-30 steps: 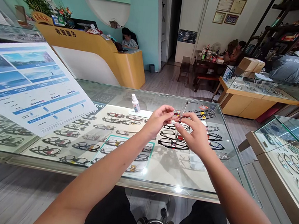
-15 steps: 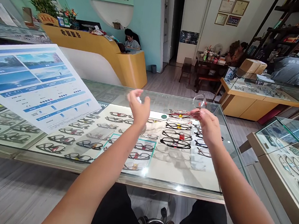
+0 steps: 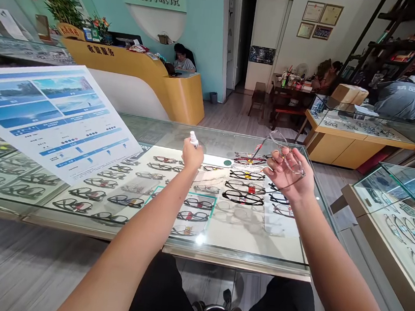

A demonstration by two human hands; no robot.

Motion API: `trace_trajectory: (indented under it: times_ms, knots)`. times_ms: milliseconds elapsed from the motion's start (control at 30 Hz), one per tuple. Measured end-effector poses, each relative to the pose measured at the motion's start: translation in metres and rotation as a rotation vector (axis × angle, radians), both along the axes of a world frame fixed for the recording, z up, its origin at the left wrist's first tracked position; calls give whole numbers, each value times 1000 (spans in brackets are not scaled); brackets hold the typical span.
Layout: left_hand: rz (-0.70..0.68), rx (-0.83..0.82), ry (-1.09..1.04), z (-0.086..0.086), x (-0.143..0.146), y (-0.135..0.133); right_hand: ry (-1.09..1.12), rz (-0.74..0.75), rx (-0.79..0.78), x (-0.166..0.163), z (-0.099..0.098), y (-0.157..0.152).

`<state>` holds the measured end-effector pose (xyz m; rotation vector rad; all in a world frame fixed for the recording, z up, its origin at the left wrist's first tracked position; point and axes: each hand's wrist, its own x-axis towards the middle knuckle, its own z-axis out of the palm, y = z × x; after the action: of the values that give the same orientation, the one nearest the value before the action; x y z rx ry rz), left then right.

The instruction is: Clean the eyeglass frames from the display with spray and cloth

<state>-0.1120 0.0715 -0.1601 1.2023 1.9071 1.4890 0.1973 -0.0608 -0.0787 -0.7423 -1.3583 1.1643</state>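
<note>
My left hand (image 3: 193,156) is closed around a small white spray bottle (image 3: 193,138); only its nozzle and top show above the fingers. In my right hand (image 3: 296,179) is a pair of eyeglasses (image 3: 293,162) with clear lenses, raised above the counter and tilted, one lens standing up past my fingers. A thin temple with a red tip points left from it. Below and to the left of that hand, several dark-framed glasses (image 3: 243,198) lie in a column on the glass display counter (image 3: 235,245). More frames are partly hidden behind my right wrist.
A large printed sheet (image 3: 94,138) with blue pictures stands tilted over the counter's left side. Several rows of glasses (image 3: 87,193) lie in the case. Another display case (image 3: 401,215) is at the right. One person (image 3: 184,60) sits behind the yellow desk (image 3: 187,96), another at the back table.
My left hand has closed on the spray bottle, whose nozzle now shows upright. My right hand has turned palm upward, tilting the eyeglasses and bringing them slightly right.
</note>
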Motion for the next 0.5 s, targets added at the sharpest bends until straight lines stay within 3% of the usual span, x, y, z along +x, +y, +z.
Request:
trace_trajectory:
  times_ms: [167,300,500]
  knots:
    - [-80,137,0,11,10,-10,101,40,-19,2,-3,2]
    - [-232,327,-44,24,27,-26,81,21,-17,2,0,0]
    - [-497,375,-270,44,56,-56,189,48,-100,2,7,-4]
